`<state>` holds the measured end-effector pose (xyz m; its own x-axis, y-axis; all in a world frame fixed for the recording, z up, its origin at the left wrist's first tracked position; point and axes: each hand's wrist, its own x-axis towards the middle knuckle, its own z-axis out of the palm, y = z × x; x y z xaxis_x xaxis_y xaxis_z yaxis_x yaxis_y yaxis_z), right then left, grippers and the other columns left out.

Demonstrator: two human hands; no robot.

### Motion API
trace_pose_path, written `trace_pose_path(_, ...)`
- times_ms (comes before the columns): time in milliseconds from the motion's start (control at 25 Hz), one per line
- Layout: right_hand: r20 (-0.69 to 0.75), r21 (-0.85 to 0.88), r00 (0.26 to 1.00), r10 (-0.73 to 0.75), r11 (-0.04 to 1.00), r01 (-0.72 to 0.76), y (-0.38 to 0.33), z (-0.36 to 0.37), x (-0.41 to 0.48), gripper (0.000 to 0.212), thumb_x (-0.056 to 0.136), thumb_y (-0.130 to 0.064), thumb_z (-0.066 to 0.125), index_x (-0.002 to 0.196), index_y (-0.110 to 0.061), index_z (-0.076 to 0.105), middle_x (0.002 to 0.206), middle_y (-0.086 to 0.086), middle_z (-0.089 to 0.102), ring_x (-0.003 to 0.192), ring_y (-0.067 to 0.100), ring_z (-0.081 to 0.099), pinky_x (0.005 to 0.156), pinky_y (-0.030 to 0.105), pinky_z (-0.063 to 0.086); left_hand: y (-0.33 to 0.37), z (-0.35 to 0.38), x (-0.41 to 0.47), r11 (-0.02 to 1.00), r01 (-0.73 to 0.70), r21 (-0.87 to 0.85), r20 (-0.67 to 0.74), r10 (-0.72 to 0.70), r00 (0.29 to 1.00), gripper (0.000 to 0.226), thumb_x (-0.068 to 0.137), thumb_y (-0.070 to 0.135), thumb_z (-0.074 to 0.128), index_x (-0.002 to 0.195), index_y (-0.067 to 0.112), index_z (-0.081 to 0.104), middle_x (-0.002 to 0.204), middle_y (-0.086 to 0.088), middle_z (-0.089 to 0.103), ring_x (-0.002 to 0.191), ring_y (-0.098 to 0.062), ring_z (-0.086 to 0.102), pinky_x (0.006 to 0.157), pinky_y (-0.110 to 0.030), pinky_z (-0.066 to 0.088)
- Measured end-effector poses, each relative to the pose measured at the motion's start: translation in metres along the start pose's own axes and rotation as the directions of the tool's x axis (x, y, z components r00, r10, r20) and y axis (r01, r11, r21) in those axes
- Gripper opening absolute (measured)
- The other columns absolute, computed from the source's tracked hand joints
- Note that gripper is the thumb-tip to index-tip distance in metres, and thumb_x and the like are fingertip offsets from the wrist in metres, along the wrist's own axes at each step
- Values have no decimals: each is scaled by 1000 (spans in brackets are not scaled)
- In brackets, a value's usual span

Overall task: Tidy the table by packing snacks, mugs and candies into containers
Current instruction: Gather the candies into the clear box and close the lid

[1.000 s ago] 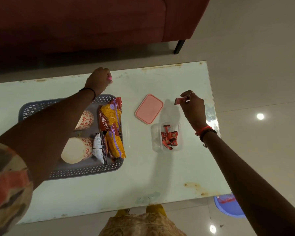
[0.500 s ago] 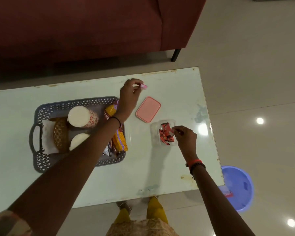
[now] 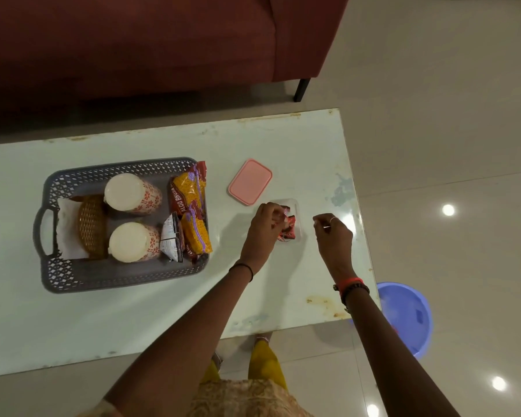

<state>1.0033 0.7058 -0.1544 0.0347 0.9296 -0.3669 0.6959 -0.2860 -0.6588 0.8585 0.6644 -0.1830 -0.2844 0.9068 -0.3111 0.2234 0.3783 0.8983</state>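
A small clear container [image 3: 297, 206] stands on the table and holds several red wrapped candies [image 3: 290, 229]. My left hand [image 3: 262, 228] hovers over its left side, fingertips pinched on a small pink candy. To the right of the container my right hand [image 3: 334, 236] has its fingers curled and nothing visible in them. The pink lid [image 3: 249, 182] lies flat just behind the container. A grey basket [image 3: 118, 275] on the left holds two white floral mugs [image 3: 133, 192] [image 3: 133, 242] and orange snack packets [image 3: 194, 203].
The basket also holds a brown woven piece on white paper [image 3: 91, 225] and a small white packet [image 3: 172, 242]. The pale table [image 3: 133, 314] ends close to my right wrist. A blue tub [image 3: 409, 317] stands on the floor there. A red sofa [image 3: 133, 40] lies beyond the table.
My left hand carried a pink candy from the far side of the table to the clear container. My right hand dropped its red candy in the container and drew back to the right.
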Motion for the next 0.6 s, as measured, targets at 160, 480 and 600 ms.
trace_pose_path(160,-14,40,1000,-6,999,7,-6,2,4,20,93,-5,50,105,-3,65,101,15,71,79,13,59,74,19,43,-2,2,-3,991,-62,115,-72,71,995,28,89,12,58,116,14,49,118,-7,50,110,-15,52,94,-25,49)
trace_pose_path(480,160,-220,927,-340,903,369,-75,34,59,45,85,13,36,120,-4,58,122,16,62,114,30,54,95,35,47,-12,-9,-2,965,259,31,-100,-254,962,40,81,15,69,114,3,50,114,-18,58,93,-22,57,76,-23,45)
trace_pose_path(600,437,-457,774,-458,628,629,-102,55,79,56,89,12,35,139,-12,43,145,14,43,127,33,41,102,39,43,-15,-13,4,954,290,77,-57,-287,956,32,82,18,68,104,0,56,104,-19,67,93,-25,62,71,-19,43)
